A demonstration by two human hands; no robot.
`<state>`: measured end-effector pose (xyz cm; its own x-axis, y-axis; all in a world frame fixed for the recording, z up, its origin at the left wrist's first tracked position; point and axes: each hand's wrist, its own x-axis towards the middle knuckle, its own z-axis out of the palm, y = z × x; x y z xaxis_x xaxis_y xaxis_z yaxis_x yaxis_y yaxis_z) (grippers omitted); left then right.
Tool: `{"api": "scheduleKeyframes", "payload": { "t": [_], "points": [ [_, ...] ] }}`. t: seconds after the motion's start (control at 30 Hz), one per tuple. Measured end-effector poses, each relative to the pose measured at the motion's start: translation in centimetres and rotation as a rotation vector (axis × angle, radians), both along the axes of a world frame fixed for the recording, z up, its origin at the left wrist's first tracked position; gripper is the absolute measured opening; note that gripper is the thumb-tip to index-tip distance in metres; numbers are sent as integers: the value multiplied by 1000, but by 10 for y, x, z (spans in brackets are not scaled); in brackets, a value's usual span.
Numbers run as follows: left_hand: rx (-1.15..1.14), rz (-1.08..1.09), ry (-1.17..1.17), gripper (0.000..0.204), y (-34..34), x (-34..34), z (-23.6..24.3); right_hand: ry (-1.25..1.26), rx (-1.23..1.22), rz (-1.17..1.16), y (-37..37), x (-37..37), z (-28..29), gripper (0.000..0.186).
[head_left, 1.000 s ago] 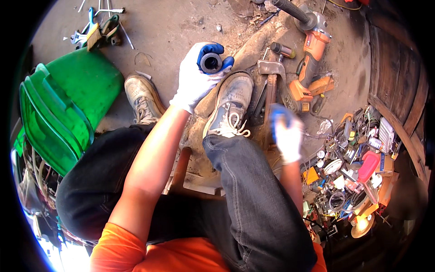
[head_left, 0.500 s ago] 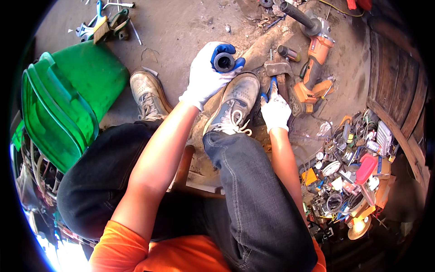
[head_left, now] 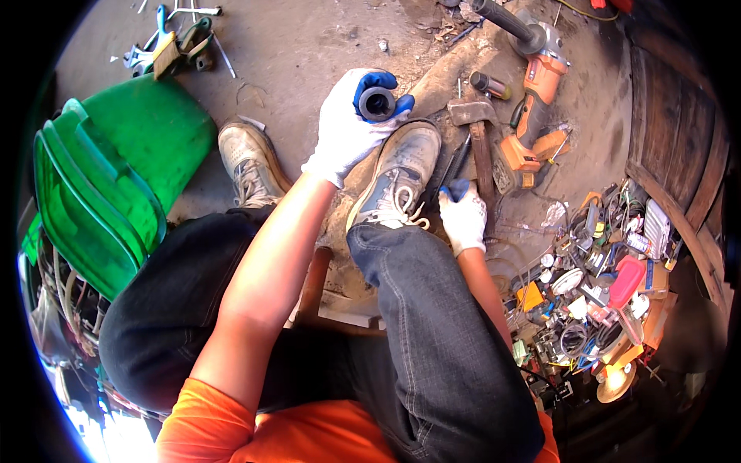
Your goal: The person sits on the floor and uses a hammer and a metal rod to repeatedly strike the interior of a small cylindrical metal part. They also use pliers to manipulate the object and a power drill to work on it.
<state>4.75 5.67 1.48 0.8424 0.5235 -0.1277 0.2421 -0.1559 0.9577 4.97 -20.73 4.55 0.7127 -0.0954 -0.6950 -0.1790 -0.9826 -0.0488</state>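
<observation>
My left hand [head_left: 347, 123], in a white glove with blue palm and fingers, is closed around a short dark hollow cylinder [head_left: 378, 104]. The cylinder's open end faces up, above the toe of my right shoe [head_left: 403, 158]. Lower and to the right, my right hand [head_left: 463, 220] is gloved the same way, its fingers curled in. Whatever they hold, if anything, is hidden. Slim dark tools [head_left: 457, 160] lie just beyond these fingers, and the hammer [head_left: 482, 150] lies beside them with its handle running down next to my right hand.
An orange angle grinder [head_left: 540, 85] lies at the right, with a small dark cylinder [head_left: 491, 85] near it. A green plastic bin [head_left: 147, 139] stands left. A brush [head_left: 164, 50] lies among tools at upper left. Mixed parts [head_left: 594, 285] are heaped at lower right, below wooden boards [head_left: 675, 116].
My right hand has drawn back toward me from beside the hammer's head, and its extended fingers have curled. My left hand still holds the cylinder in nearly the same place.
</observation>
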Motion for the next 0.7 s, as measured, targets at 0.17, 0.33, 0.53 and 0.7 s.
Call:
{"api": "scheduleKeyframes", "payload": {
  "t": [0.17,0.33,0.53,0.7],
  "points": [
    [-10,-7,32,35,-1,1,1,136,-175,140,11,-17,1,51],
    [-34,-15,28,34,0,1,1,253,-266,172,21,-14,-2,46],
    [-63,-24,48,34,-1,-1,-2,220,-226,280,6,-23,-12,47],
    [-42,-24,13,35,0,-1,-3,166,-139,383,4,-28,-13,69]
  ]
}}
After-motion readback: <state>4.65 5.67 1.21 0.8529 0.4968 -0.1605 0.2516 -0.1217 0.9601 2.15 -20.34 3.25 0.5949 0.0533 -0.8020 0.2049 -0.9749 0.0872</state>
